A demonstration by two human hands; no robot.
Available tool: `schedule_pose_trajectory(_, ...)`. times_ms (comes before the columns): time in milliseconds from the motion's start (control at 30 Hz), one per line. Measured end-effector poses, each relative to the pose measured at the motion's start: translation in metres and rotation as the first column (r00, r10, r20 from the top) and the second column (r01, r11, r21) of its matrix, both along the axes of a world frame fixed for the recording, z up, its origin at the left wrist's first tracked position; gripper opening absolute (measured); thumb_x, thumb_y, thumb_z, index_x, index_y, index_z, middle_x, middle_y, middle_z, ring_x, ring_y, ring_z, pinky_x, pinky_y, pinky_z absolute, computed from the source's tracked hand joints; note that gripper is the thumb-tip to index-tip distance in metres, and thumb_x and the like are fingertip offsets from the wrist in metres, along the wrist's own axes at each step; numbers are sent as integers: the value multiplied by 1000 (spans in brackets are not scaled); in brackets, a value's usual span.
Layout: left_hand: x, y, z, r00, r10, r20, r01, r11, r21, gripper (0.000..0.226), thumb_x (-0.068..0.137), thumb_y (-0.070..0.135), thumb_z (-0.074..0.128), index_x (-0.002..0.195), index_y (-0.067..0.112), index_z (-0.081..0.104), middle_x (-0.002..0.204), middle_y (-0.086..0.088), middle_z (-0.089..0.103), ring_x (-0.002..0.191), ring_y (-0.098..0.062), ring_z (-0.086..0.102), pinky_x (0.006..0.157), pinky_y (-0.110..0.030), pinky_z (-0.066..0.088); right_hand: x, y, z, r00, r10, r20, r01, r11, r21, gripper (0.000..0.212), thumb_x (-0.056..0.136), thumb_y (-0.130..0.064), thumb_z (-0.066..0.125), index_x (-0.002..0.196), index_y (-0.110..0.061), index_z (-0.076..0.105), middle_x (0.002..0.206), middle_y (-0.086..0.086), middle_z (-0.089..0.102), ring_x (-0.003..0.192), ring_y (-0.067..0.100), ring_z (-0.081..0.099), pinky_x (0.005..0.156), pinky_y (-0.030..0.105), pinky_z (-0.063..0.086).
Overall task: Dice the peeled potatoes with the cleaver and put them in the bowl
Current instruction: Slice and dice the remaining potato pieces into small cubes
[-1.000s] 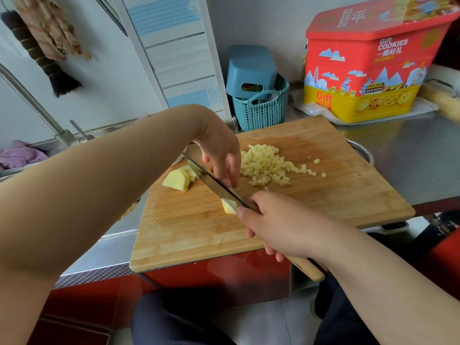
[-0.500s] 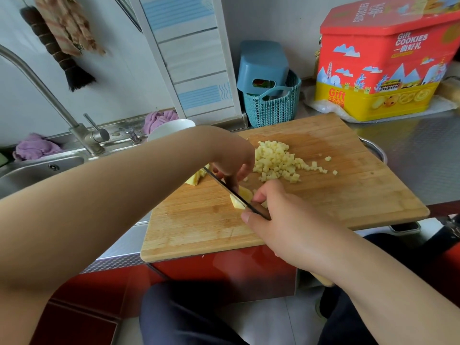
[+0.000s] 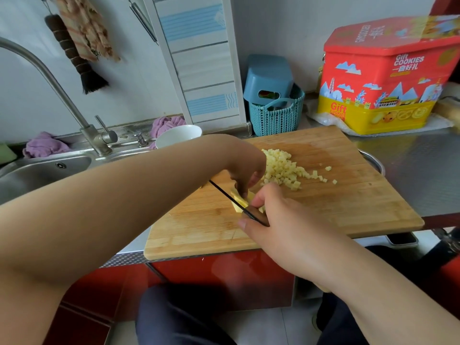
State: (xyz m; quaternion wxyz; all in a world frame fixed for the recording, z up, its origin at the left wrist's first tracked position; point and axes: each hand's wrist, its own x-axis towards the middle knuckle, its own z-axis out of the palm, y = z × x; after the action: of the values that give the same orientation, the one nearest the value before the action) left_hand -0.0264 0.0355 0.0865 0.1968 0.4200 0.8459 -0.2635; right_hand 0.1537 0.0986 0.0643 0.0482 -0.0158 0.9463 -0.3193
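Potato piece (image 3: 241, 200) lies mid-way on the bamboo cutting board (image 3: 348, 202), pinned by the curled fingers of the left hand (image 3: 245, 174). Right hand (image 3: 281, 220) grips the cleaver (image 3: 231, 199), blade edge-down on the piece. Diced potato (image 3: 282, 169) is heaped just beyond. A white bowl (image 3: 178, 138) stands beside the sink (image 3: 37, 170); its contents are hidden. A teal basket (image 3: 276, 118) holds an upturned blue tub (image 3: 267, 78).

1. We are looking through a single head-worn wide-angle camera, so no second view is sharing any part of the scene.
2. It is facing forward and down over both forearms, close above the right hand (image 3: 281, 220).
3. Beyond that hand the cutting board (image 3: 348, 195) is filling the middle; left of it the sink (image 3: 37, 170) is curving at the frame's edge.
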Motion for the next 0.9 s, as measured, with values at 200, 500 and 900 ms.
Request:
schedule_pose_trajectory(200,14,-6,36,990,-65,-126,102,945,310,11,91,26,64,100,21,68,97,11,62,88,-6,54,81,-23,41,-3,2,-2,999,-19,50,23,996,-87,31,94,-57,49,111,-36,34,78,-7,60,62,9,60,55,32,52)
schedule_pose_trajectory(500,46,-69,17,854,350,-385,480,-245,842,3,94,6,53,91,7,53,84,-4,52,73,-18,49,66,-28,41,-18,30,2,998,-36,52,56,893,-446,26,97,-41,55,115,-25,44,80,0,69,52,12,59,49,30,53)
schedule_pose_trajectory(900,17,-104,-81,985,59,160,-154,715,682,90,68,67,69,144,40,30,152,11,26,141,-17,21,115,-50,24,-30,66,4,960,-277,23,213,677,-705,25,97,-30,58,113,-12,50,70,6,63,45,17,51,43,30,44)
